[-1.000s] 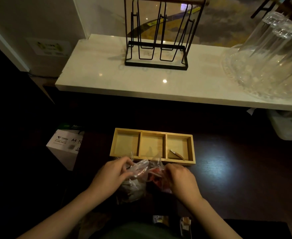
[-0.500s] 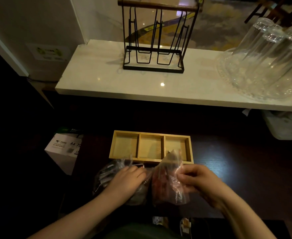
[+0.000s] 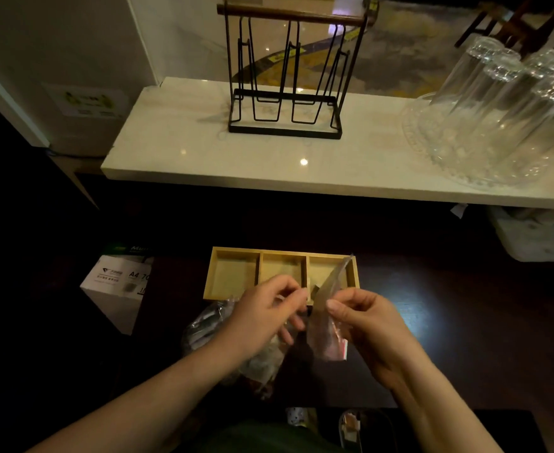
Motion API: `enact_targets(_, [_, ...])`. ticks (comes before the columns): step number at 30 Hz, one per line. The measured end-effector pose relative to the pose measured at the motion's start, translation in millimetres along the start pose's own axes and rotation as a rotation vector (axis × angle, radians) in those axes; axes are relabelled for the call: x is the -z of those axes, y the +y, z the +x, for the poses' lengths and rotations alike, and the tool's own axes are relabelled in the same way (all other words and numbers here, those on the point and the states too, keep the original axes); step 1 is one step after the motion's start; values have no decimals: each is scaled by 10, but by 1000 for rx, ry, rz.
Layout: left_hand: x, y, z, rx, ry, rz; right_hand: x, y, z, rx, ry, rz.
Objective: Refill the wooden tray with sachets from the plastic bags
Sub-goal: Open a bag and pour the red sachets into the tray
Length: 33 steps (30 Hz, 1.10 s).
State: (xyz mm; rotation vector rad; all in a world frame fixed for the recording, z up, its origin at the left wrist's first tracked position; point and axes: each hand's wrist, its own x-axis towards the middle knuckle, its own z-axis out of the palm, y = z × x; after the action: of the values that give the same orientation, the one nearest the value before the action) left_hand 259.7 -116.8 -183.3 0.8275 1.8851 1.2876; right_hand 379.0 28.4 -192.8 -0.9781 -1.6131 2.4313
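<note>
Wooden tray [image 3: 280, 273] lay on the dark table [image 3: 432, 322], long side across the view, three compartments in a row. Left and middle compartments looked bare; a small pale sachet-like scrap [image 3: 315, 291] in the right one, half hidden, hard to tell. Held upright just in front of the tray's right end: a clear plastic bag [image 3: 326, 322] with reddish sachets low inside, its top corner rising over the right compartment. Pinched at its near edge between thumb and fingers of the right hand [image 3: 364, 325], closed on the film. Left hand [image 3: 266, 318] just beside it, fingertips drawn together at the bag's left edge; whether actually gripping the film, cannot tell. Beneath the left hand and wrist, a second plastic bag [image 3: 210, 325] with dark contents, lying on the table. Farther left, below the table edge, a white paper box [image 3: 115, 286]. Beyond, a pale marble shelf [image 3: 203, 158] with a black wire rack [image 3: 285, 93] and upturned glasses [image 3: 504, 109] at the right.
</note>
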Motion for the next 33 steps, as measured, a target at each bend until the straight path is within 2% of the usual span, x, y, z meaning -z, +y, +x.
enact_targets(2, [-35,173,-61,62,-62,-116,-184,-10,-25,75,26,-173])
enact_targets(5, [-23,175,-98,111,27,-137,-373,-27,-38,138,25,-262])
enact_targets(11, [97,21,-155,202,-16,-336,-459,-61,-22,-99,-184,28])
enact_targets(18, [180,-14,-207,115,-57,-421,-516,-132,25,-232,-286,210])
enact_targets(24, [195,29,-175,18,73,-170,-640,-125,-4,-111,-143,172])
enact_targets(26, [204,33,-146,23,87,-164,-662,-158,4,-86,-105,159])
enact_targets(30, [339,31,-150,86,172,-269,-461,-212,139,-16,169,229])
enact_targets(31, [398,24,-142,73,185,-221,-399,-232,174,51,218,165])
enact_targets(32, [456,4,-141,44,192,-87,-344,-234,195,148,265,-17])
enact_targets(33, [527,-14,-119,-2,190,123,-280,-237,229,286,321,-311])
